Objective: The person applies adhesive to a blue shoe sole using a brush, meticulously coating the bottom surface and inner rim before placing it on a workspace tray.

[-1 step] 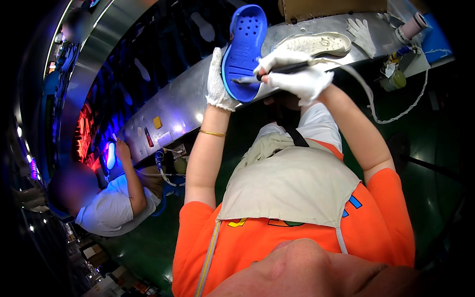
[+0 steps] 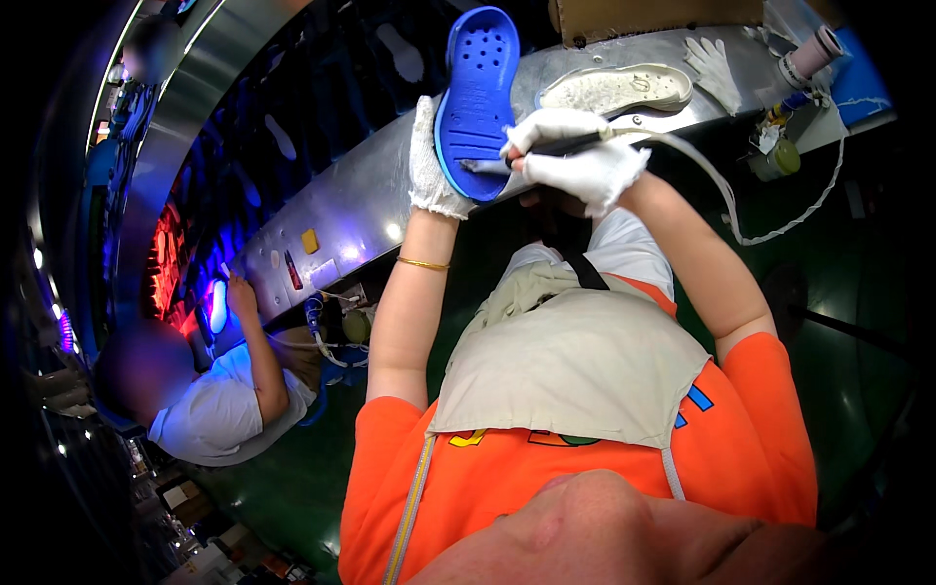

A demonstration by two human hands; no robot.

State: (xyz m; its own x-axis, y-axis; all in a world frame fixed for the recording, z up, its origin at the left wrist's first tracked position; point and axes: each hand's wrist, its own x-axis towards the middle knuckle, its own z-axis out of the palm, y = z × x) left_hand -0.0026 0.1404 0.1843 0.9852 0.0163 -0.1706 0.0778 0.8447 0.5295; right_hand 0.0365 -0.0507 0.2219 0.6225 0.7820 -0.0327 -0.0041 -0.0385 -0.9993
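Note:
A blue shoe sole (image 2: 478, 102) with a cluster of holes near its far end is held up over the bench edge. My left hand (image 2: 432, 161), in a white knit glove, grips its left side, the fingers partly hidden beneath it. In my gloved right hand (image 2: 577, 164) is a dark-handled brush (image 2: 561, 147), with a pale hose trailing off to the right. The brush's tip touches the sole's inner face at the near, heel end. Behind my right hand, a white shoe sole (image 2: 616, 88) lies on the metal bench (image 2: 366, 185).
An unused white glove (image 2: 714, 74) rests right of the white sole. Farther right are a pinkish roll (image 2: 811, 54) and a greenish jar (image 2: 778, 159). A yellow block (image 2: 310, 241) and red-handled tool (image 2: 292, 270) lie leftward. A co-worker (image 2: 229, 390) sits along the bench, lower left.
The blue sole has shifted slightly to the left and tilted a little. My right hand and the brush have moved slightly, with the tip still on the heel end.

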